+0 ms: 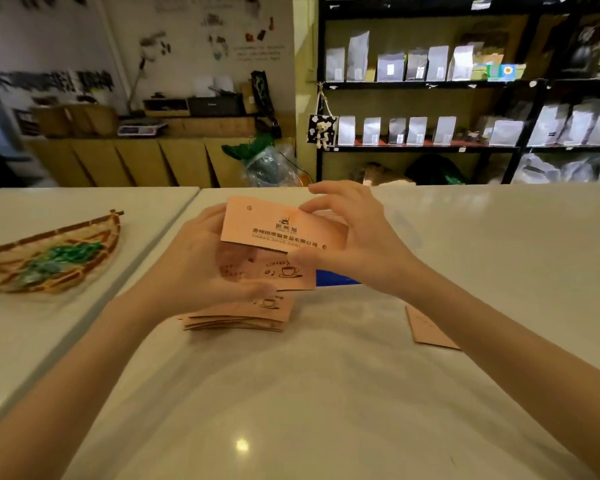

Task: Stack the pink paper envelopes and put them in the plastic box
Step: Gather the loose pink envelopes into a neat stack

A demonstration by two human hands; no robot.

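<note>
I have both hands raised above the white glossy tabletop (pixel 326 393). My left hand (pixel 201 258) is cupped around a small held batch of pink paper envelopes printed with a coffee cup (pixel 274 271), thumb along their near edge. My right hand (pixel 354 237) pinches one pink paper envelope with dark printed lettering (pixel 278 226), fingers on its far edge and thumb at its near right corner, and brings it over the batch.

What worries me is alignment. That top envelope sits tilted and shifted against the ones below it, so if I close my grip now the bundle will be ragged and may fan out or slip, since the paper looks smooth and thin. A loose left hold could drop sheets onto the flat pile of pink envelopes lying on the table (pixel 239 318) just below and scatter it.

One lone pink envelope (pixel 430 330) lies well to the right, partly under my right forearm, and I could brush it away or forget it.

As for containers, a blue edge (pixel 336 279) shows under my right wrist; I cannot tell whether it belongs to the plastic box, and nothing of its contents is visible. At the far left a woven, leaf-shaped bamboo tray (pixel 84 233) holds green wrapped pieces (pixel 63 258).
</note>
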